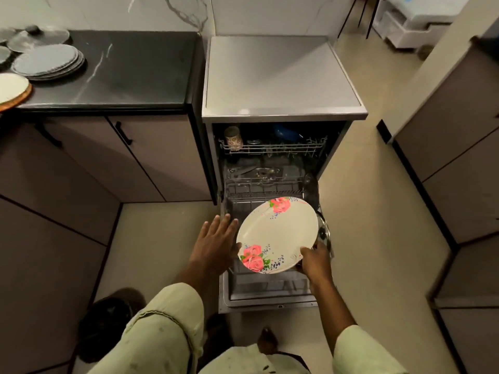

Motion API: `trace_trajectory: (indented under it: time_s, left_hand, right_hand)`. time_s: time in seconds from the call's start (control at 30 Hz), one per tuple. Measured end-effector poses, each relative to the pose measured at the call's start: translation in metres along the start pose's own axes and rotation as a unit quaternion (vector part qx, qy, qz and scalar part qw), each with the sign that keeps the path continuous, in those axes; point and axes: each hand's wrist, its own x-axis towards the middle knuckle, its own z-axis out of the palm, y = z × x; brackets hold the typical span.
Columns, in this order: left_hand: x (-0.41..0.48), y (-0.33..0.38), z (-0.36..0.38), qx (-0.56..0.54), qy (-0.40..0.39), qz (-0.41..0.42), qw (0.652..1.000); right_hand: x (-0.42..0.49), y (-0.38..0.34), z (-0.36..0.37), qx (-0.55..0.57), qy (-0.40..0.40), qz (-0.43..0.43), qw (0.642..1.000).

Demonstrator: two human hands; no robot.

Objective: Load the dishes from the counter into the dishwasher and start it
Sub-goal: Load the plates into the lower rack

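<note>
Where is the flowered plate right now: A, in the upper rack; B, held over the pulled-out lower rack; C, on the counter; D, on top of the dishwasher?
B: the right hand grips the plate by its near edge above the lower rack, with the left hand open beside it.

The pulled-out lower rack (pixel 243 195) is largely covered by the tilted floral plate (pixel 278 236). Its right edge is occupied by an upright steel piece (pixel 325 228). Tine rows (pixel 259 188) are left open at the back left. Passage from the left is narrowed by the left hand (pixel 216 238), spread beside the plate's rim. The left corner of the upper rack (pixel 272 151) is blocked by a cup (pixel 233 137).
</note>
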Motion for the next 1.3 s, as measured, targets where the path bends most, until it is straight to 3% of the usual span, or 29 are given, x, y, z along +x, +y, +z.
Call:
trace_trajectory:
  time_s: [0.3, 0.63, 0.83, 1.1, 1.3]
  left_hand:
    - [0.047, 0.017, 0.013, 0.002, -0.071, -0.016, 0.997]
    - [0.153, 0.028, 0.043, -0.004, -0.163, 0.042, 0.986]
    - [0.232, 0.02, 0.114, 0.02, -0.275, 0.054, 0.96]
    - [0.349, 0.021, 0.224, 0.034, -0.27, 0.062, 0.96]
    - [0.433, 0.028, 0.292, 0.023, -0.255, 0.046, 0.965]
  right_hand:
    - [0.034, -0.002, -0.02, -0.048, -0.005, 0.026, 0.998]
    - [0.098, -0.025, -0.021, -0.219, 0.013, 0.016, 0.975]
    - [0.175, 0.003, -0.019, -0.273, -0.018, 0.049, 0.96]
    - [0.306, 0.025, -0.002, -0.307, 0.017, -0.038, 0.951]
    - [0.397, 0.007, 0.01, -0.418, 0.091, -0.238, 0.872]
